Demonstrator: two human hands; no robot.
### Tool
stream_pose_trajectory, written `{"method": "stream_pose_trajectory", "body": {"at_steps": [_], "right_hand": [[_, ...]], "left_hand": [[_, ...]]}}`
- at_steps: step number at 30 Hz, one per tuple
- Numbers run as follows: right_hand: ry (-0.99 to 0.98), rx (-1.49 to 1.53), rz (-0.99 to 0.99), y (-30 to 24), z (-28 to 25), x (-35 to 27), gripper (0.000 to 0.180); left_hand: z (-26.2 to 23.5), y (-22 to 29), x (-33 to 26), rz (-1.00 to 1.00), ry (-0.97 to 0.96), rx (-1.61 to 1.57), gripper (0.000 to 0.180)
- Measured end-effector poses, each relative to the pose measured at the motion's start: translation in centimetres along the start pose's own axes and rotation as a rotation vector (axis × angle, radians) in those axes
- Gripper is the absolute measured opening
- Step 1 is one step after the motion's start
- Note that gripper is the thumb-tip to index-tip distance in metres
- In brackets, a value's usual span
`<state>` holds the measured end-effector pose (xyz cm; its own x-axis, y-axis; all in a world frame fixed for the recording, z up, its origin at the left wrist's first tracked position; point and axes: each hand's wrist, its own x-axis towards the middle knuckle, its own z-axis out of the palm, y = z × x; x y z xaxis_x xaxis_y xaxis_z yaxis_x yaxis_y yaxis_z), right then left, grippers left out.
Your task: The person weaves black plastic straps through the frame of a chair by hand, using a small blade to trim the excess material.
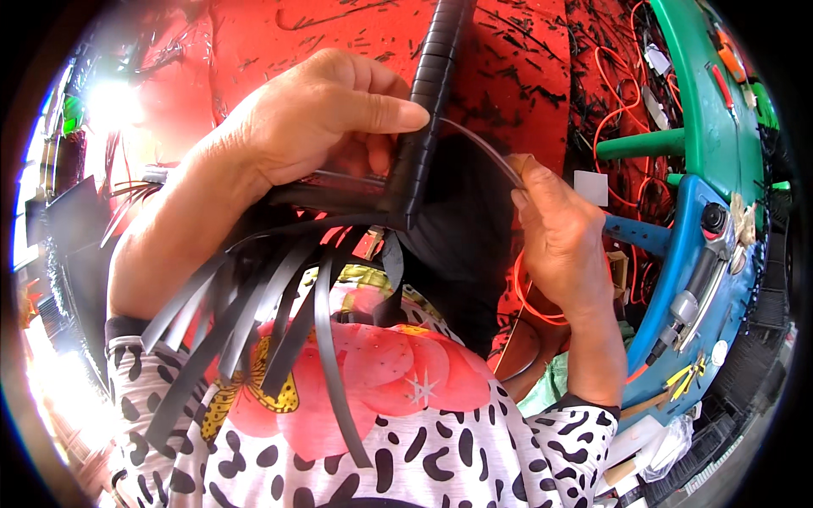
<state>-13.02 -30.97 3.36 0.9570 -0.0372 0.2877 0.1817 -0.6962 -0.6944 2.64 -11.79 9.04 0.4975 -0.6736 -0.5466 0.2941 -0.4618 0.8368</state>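
Observation:
A black bar (435,63) wound in flat strip runs from the top centre down to a corner over my lap, where it meets a horizontal bar. My left hand (309,123) is closed around the wound bar from the left, its thumb pressed on the windings. To the right, my right hand (559,233) pinches a thin dark strip (484,149), which curves taut from the bar just below my left thumb. Several loose black flat strips (279,326) fan out from the lower bar over my patterned shirt.
Black cut scraps lie strewn over the red floor (525,51). At the right stand a green stool (703,93) and a blue stool (660,296), which bears a ratchet-like power tool (699,275) and a yellow-handled hand tool (684,378). An orange cord (603,127) winds near the stools.

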Motion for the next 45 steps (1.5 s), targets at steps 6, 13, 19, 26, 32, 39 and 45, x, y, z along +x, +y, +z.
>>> {"method": "stream_pose_trajectory", "body": {"at_steps": [6, 13, 19, 26, 32, 39, 45], "right_hand": [[-0.111, -0.073, -0.007, 0.2, -1.0, -0.2, 0.025], [0.078, 0.098, 0.126, 0.5, 1.1, -0.8, 0.024], [0.067, 0.207, 0.157, 1.0, 2.4, -0.8, 0.023], [0.032, 0.476, 0.440, 1.3, 3.9, -3.2, 0.022], [0.169, 0.695, 0.461, 3.5, 8.1, -6.1, 0.021], [0.233, 0.805, 0.470, 4.0, 9.0, -6.7, 0.023], [0.253, 0.822, 0.433, 4.2, 9.4, -6.4, 0.023]], "left_hand": [[-0.1, -0.1, 0.1, 0.032, -0.036, -0.063, 0.026], [0.7, 0.2, 0.4, 0.024, 0.062, -0.179, 0.033], [0.8, 0.4, 0.4, 0.075, 0.037, 0.098, 0.033], [2.5, 0.7, -0.2, -0.005, 0.214, -0.013, 0.031], [1.4, 1.1, 0.7, -0.130, 0.030, 0.085, 0.029], [2.7, 1.4, 0.2, -0.133, 0.188, 0.274, 0.034], [3.3, 1.1, 0.7, -0.020, 0.210, -0.207, 0.030]]}}
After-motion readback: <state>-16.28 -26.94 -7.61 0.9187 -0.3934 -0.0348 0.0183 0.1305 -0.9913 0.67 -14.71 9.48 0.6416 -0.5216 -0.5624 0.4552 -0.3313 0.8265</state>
